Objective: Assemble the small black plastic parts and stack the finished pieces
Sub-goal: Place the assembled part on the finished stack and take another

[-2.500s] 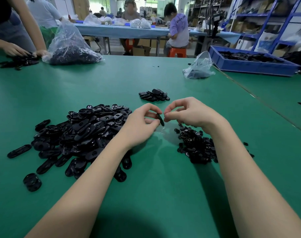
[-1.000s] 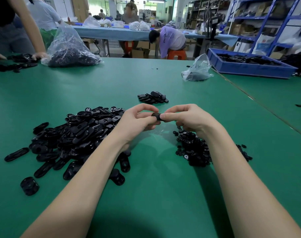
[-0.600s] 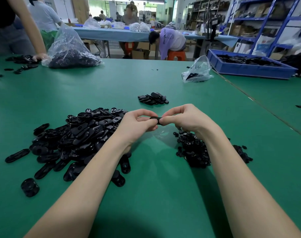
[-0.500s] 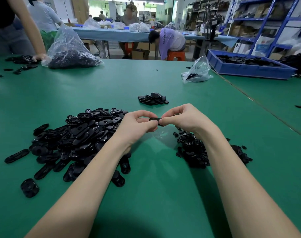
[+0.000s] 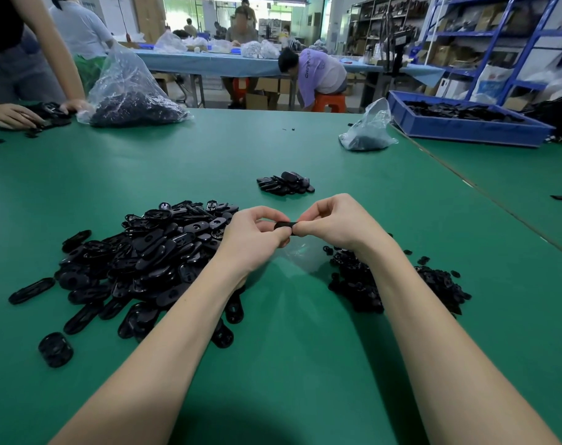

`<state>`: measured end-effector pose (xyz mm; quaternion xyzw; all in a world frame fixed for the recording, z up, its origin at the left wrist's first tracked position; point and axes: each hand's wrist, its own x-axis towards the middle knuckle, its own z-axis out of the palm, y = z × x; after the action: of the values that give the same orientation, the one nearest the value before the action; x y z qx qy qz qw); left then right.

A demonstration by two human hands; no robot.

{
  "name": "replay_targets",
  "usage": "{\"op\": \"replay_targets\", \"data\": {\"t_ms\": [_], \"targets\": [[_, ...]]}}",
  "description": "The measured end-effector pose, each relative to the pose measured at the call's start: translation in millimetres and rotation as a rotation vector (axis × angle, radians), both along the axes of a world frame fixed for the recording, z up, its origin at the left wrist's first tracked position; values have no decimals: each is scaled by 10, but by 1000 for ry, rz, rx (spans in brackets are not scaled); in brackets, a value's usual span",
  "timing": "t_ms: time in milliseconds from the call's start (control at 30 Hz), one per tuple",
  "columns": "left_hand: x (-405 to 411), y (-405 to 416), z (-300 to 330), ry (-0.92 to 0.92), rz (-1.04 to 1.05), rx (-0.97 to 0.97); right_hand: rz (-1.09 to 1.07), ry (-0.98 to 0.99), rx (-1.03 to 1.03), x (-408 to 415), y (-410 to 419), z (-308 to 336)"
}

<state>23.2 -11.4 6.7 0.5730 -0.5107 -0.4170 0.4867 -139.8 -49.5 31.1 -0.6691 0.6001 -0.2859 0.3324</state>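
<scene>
Bystander's hand [image 5: 8,114] returned onto green table [image 5: 209,149].

Bench [image 5: 305,364]: matt green covering, smooth, cloth-like, faint sheen under the lights. Oval parts in the left heap [image 5: 151,252]: black plastic, glossy, catching highlights. Small parts in the right heap [image 5: 363,284]: black plastic, duller. Bags [image 5: 128,88]: thin clear plastic film, crinkled, shiny. Crate [image 5: 465,131]: blue plastic, smooth. Shelving [image 5: 498,33]: blue painted metal.

Both forearms are bare to the frame's lower edge, with no sleeves visible; the left hand [image 5: 252,240] and right hand [image 5: 335,224] are ungloved.
</scene>
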Motion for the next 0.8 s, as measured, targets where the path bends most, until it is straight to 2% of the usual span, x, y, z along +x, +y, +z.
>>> {"op": "replay_targets", "data": {"t_ms": [267, 367, 500, 633, 733, 800], "targets": [[-40, 2, -35, -105, 70, -21, 6, 28, -63, 18, 18, -78], [22, -9, 6, -39, 57, -46, 75, -66, -167, 14, 28, -92], [58, -33, -10, 93, 70, -10, 159, 61, -322, 73, 30, -148], [88, -75, -42, 158, 35, 8, 90, 142, -333, 59, -18, -201], [114, -112, -25, -45, 54, -41, -51, 136, -349, -35, -119, -183], [126, -105, 1, -189, -7, -38, -139, 117, -352, -36, -251, -139]]}}
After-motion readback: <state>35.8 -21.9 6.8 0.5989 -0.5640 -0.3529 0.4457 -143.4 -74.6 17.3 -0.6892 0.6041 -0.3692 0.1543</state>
